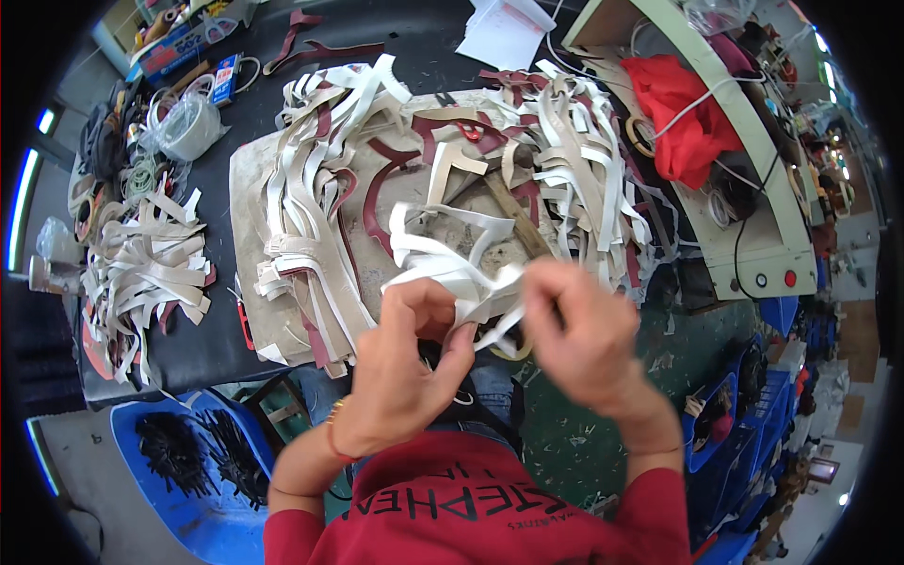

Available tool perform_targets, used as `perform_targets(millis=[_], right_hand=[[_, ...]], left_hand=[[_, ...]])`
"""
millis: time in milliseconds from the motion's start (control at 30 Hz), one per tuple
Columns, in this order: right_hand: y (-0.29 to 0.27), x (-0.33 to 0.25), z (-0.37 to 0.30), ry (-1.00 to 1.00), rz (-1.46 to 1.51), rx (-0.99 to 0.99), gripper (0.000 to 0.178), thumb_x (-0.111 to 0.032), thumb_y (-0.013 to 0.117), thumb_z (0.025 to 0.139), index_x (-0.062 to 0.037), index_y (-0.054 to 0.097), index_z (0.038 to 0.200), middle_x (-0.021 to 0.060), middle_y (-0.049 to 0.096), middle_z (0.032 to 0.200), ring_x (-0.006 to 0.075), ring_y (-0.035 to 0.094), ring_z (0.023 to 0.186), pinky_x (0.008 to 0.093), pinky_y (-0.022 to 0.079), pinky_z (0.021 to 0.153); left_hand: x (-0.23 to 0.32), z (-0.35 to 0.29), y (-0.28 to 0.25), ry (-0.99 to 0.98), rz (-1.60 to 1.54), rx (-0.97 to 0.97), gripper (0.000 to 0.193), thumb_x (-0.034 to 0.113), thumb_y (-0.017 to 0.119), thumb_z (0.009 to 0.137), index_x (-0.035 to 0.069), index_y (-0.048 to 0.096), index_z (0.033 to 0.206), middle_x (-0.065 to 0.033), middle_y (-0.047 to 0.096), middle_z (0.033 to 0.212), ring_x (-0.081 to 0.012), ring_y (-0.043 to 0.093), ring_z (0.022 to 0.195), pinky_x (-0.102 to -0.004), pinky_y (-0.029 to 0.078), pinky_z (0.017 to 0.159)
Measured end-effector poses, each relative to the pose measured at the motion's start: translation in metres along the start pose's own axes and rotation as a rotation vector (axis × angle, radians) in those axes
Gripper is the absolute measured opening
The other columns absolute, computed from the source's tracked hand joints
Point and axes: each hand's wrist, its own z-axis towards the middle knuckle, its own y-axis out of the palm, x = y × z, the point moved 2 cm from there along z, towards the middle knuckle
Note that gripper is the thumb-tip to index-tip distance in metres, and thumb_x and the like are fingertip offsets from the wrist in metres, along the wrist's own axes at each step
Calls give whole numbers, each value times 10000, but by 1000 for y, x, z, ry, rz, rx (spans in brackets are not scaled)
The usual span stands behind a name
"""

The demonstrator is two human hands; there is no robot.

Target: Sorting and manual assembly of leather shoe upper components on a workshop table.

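My left hand (405, 353) pinches a bunch of white strips (452, 278) between thumb and fingers, above the near edge of a worn pale board (254, 226). Curled and slightly blurred, my right hand (589, 339) is closed at the right end of the same white strips; its fingertips are partly hidden. A narrow white end slants between the two hands. Just beyond the right hand, a wooden handle (511, 212) lies on the board. Curved dark red strips (377, 202) lie behind the white ones.
Heaps of white and beige strips flank the board, a left heap (315, 226) and a right heap (584, 169). Another pile (151, 264) lies farther left. A cream cabinet (777, 217) with red cloth (678, 118) stands right. A blue tub (226, 523) holds black strips below.
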Motion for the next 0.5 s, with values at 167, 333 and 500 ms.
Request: perform_targets(millis=[167,333,500], right_hand=[[-86,35,64,-33,-672,245,64,-89,574,880,-60,586,936,134,629,767,294,624,643,360,478,580],[-170,116,111,54,-938,320,173,-164,447,926,-14,528,956,210,629,767,388,621,764,480,469,663],[-200,188,116,270,-1230,56,124,-78,452,848,-23,500,949,228,638,817,421,625,800,522,480,660]], left_hand=[[71,40,-52,-215,-393,-238,422,-44,685,630,24,428,958,-13,537,719,-57,519,596,-179,405,555],[87,32,-160,-20,-454,-246,520,112,703,440,45,404,861,-2,518,664,-69,508,575,-159,337,483],[78,-34,-266,92,-225,334,1069,336,724,502,-113,233,1339,-21,498,826,-100,495,707,-193,385,613]])
